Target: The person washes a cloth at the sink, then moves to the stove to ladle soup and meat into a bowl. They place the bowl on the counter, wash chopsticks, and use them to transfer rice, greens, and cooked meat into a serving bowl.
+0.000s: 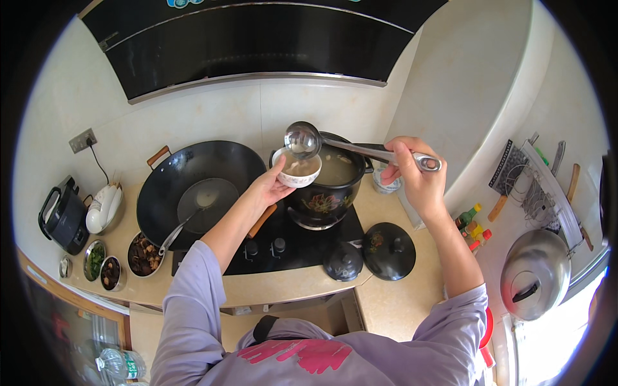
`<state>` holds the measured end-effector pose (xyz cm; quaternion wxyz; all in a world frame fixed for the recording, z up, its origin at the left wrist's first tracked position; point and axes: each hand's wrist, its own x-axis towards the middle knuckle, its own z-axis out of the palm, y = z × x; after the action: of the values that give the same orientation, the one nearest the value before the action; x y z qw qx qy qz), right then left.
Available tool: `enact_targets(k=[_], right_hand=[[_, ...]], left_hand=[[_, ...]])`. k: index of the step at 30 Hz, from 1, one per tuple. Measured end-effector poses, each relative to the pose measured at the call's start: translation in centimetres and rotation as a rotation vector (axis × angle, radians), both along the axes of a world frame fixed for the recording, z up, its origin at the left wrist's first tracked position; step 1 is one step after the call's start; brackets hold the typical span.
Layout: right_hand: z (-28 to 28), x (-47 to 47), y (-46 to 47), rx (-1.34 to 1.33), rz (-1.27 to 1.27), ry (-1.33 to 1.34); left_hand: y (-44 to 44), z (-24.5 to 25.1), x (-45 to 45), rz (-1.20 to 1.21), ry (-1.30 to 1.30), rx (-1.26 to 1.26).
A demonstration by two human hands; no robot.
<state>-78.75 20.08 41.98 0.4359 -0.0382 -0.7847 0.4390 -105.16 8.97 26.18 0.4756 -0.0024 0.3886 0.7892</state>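
Observation:
My left hand (275, 186) holds a small white patterned bowl (298, 180) by its side, with the thumb at the rim. Cloudy broth with pale pieces is in the bowl. In my right hand (410, 164) is the handle of a metal soup ladle (302, 140), whose scoop is tilted just above the bowl. Behind and to the right of the bowl, a black stockpot (323, 202) with a flower pattern stands on the black gas hob (299, 251). Pale broth and a few floating bits show inside the pot.
A large black wok (164, 193) with a second ladle (174, 234) occupies the hob's left side. Two dark lids (389, 251) lie at front right. Bowls of dark food (145, 255) and green herbs (94, 260) line the left counter. The range hood (256, 48) hangs overhead.

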Motion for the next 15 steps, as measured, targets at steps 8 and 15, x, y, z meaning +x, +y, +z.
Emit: enact_targets(k=[8,15], right_hand=[[0.0,-0.1,3.2,-0.366,-0.100,0.203],[-2.8,-0.5,6.2,-0.335,-0.203,0.138]], left_hand=[[-0.5,-0.5,-0.2,-0.015,0.035,0.004],[-1.0,-0.2,0.3,-0.005,0.003,0.028]])
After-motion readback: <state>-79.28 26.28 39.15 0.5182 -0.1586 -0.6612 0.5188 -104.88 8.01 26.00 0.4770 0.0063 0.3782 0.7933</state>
